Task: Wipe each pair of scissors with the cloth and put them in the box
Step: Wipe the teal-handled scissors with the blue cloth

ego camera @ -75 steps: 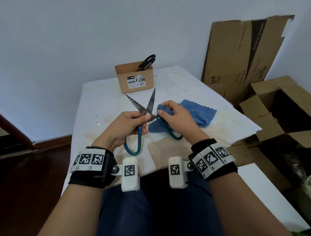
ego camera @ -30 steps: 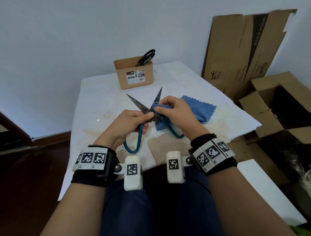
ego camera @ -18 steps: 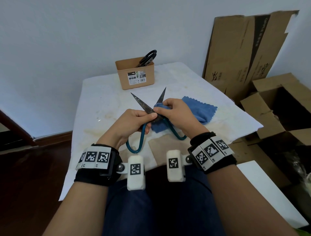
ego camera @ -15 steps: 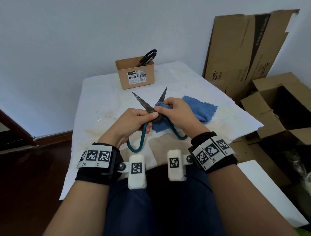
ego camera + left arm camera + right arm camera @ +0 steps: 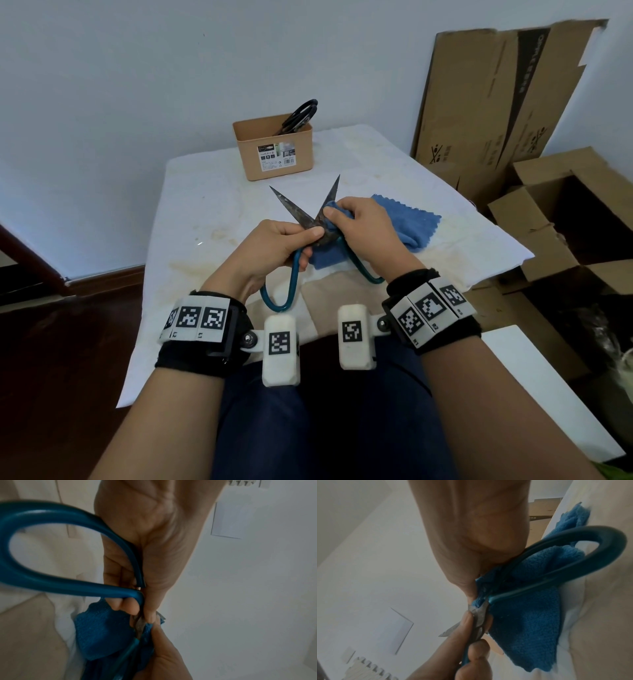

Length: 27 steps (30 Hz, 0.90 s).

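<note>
scissors mid-frame: right hand has slid the pinched blue cloth up the right blade; left hand grips the pivot. wiping's still underway.

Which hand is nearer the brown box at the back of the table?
Right. The right hand, pinching the blue cloth on a blade, sits just short of the brown box; the left hand is lower and farther back.
</note>
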Motion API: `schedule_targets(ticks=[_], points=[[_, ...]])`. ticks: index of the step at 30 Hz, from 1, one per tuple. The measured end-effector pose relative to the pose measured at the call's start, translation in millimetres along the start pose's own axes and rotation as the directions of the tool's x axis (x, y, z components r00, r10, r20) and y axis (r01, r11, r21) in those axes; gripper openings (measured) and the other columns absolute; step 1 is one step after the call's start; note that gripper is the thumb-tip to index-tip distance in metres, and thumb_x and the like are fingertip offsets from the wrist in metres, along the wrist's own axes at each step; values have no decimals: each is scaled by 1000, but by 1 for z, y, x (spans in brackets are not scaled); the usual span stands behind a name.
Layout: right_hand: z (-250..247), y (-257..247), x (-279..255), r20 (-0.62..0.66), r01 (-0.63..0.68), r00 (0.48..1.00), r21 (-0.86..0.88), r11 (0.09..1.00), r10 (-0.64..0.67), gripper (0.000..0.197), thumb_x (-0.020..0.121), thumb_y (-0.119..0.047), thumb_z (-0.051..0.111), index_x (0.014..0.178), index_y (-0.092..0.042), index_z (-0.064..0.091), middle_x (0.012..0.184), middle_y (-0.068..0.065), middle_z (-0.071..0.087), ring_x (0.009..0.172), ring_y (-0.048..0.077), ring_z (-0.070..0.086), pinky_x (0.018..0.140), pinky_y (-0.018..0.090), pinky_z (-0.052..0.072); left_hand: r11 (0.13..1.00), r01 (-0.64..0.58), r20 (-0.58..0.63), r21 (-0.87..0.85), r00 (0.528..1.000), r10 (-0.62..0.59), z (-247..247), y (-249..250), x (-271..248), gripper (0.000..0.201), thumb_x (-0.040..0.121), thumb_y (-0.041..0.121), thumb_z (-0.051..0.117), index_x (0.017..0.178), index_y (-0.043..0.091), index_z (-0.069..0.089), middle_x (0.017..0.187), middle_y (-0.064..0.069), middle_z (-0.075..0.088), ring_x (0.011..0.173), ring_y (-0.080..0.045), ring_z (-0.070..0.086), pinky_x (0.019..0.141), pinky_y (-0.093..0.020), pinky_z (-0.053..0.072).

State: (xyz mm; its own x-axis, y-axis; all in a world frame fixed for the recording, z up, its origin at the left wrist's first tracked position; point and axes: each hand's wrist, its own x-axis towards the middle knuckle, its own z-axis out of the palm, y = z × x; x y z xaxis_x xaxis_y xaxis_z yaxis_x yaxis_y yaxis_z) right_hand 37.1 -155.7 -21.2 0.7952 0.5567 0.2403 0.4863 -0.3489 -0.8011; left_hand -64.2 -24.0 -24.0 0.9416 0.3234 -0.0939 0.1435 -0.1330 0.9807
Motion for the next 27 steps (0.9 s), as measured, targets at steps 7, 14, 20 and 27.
schedule_targets(ticks=[7,14,20,27], points=[[3,2,-1,-7,-74,997,141,987,75,42,99,-25,50,59,-14,42,57,3,36,59,16,35,60,33,32,1000,14,5,1,1000,-14,-5,-2,-2,36,93,29,68,62,11,65,60,-8,56,52,-16,49,61,-23,49],[-5,-3,-1,-10,-272,955,372,888,297,43,101,-40,44,69,-12,50,63,11,42,65,20,43,65,35,39,999,45,10,-8,999,-45,-7,-7,-6,37,93,29,68,57,18,71,61,-6,58,53,-16,50,63,-25,48],[-10,-1,-3,168,-293,955,435,852,243,30,100,-22,48,87,1,62,76,13,59,72,19,59,69,28,51,998,62,-8,-30,998,-62,-8,-8,-4,28,92,30,69,73,10,74,60,-6,58,51,-15,50,61,-24,48],[-5,-3,-4,144,-221,974,407,886,176,10,96,-9,56,104,-10,63,88,-1,66,74,3,63,55,6,47,999,44,-9,-17,999,-45,-5,-9,-2,31,91,30,69,69,8,68,60,-7,58,50,-15,50,61,-24,48]])
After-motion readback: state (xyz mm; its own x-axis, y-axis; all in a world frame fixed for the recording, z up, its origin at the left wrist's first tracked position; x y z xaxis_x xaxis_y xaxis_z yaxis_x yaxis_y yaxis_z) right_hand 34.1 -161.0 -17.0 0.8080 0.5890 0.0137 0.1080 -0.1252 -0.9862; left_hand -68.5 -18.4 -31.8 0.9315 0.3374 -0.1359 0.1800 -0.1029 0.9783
